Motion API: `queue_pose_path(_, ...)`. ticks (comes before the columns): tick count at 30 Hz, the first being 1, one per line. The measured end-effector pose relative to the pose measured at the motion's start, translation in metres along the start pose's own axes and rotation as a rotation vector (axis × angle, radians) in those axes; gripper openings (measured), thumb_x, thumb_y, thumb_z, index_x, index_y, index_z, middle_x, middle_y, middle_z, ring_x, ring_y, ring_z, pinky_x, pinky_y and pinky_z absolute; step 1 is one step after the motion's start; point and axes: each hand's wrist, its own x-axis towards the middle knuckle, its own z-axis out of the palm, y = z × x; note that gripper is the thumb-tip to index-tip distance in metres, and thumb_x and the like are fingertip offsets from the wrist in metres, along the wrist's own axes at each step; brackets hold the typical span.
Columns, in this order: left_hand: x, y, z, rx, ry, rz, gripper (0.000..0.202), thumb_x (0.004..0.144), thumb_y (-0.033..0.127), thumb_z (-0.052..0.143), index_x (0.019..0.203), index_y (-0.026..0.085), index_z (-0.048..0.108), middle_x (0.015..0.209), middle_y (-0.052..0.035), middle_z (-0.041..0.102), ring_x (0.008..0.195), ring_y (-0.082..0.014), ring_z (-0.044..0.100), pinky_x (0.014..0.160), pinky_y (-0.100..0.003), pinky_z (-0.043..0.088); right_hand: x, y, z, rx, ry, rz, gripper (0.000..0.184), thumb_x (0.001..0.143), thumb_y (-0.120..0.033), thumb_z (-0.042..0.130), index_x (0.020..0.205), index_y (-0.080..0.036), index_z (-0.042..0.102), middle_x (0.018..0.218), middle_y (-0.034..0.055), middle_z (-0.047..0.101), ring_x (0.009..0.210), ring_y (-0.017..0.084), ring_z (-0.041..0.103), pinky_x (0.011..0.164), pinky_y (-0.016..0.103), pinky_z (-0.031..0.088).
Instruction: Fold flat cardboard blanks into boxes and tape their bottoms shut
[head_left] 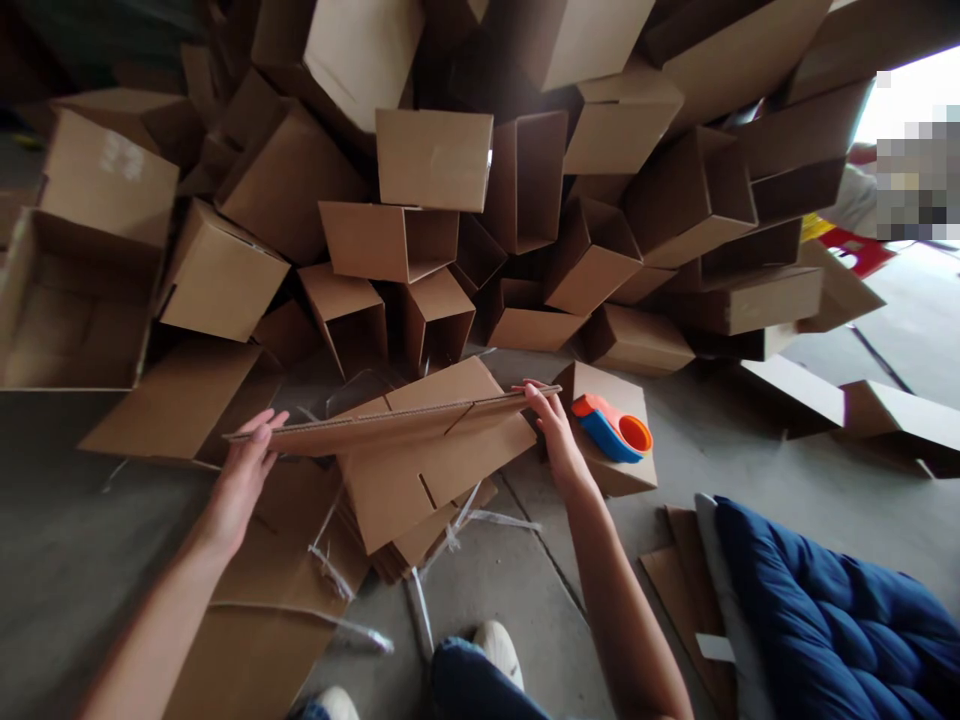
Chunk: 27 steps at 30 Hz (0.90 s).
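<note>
Two forearms (161, 620) (622, 590) and hands (244, 478) (556, 440) hold one flat carton (390, 427).

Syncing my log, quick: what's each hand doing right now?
Left hand: holding the cardboard sheet by its left end.
Right hand: holding the same sheet's right end.

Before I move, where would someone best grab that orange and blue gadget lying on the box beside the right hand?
Probably by its slim body, from above, once the right hand is free of the cardboard sheet. The gadget lies uncovered on the box, long and narrow, its wider open ring at the right end.
</note>
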Motion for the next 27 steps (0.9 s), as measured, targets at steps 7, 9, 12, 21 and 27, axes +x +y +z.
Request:
queue_pose_path(7,-0.005,-0.004,0.008,-0.071,0.069,0.033,0.052,0.071,0.043,0.084,0.117,0.027,0.066,0.150,-0.0092,0.064,0.155,-0.0281,0.040,0.131,-0.046,0.021,0.009,0.010,-0.012,0.106,-0.076,-0.052,0.090,0.069,-0.063,0.083,0.145,-0.035,0.044,0.137,0.0072,0.071,0.127,0.029,0.065,0.115,0.048,0.044)
queue_pose_path(9,-0.006,-0.006,0.004,-0.054,0.031,0.041,0.052,0.073,0.045,0.084,0.119,0.028,0.066,0.150,-0.0091,0.064,0.156,-0.0287,0.039,0.131,-0.047,0.022,0.012,0.012,-0.012,0.114,-0.103,-0.065,0.079,0.071,-0.061,0.082,0.139,-0.032,0.051,0.132,0.0079,0.074,0.126,0.028,0.066,0.115,0.048,0.044)
queue_pose_path(12,-0.007,-0.007,0.000,-0.042,0.010,0.056,0.058,0.072,0.049,0.085,0.121,0.027,0.065,0.151,-0.0103,0.063,0.156,-0.0305,0.038,0.131,-0.049,0.020,0.016,0.014,-0.009,0.125,-0.085,-0.062,0.069,0.070,-0.060,0.082,0.127,-0.028,0.059,0.124,0.0098,0.077,0.124,0.030,0.067,0.114,0.049,0.045)
queue_pose_path(21,-0.010,-0.002,0.006,-0.154,0.003,0.058,0.063,0.063,0.034,0.088,0.121,0.028,0.064,0.151,-0.0104,0.062,0.158,-0.0292,0.034,0.132,-0.048,0.016,0.013,0.012,0.000,0.102,0.027,-0.058,0.072,0.070,-0.063,0.080,0.127,-0.021,0.066,0.125,0.0126,0.078,0.124,0.033,0.068,0.113,0.050,0.047)
queue_pose_path(27,-0.016,0.001,0.004,-0.121,-0.028,0.060,0.066,0.068,0.030,0.083,0.130,0.032,0.062,0.157,-0.0081,0.057,0.160,-0.0286,0.032,0.132,-0.049,0.016,0.013,0.008,-0.003,0.131,0.014,-0.029,0.076,0.070,-0.060,0.082,0.134,-0.021,0.070,0.145,0.0136,0.068,0.139,0.032,0.060,0.120,0.047,0.043)
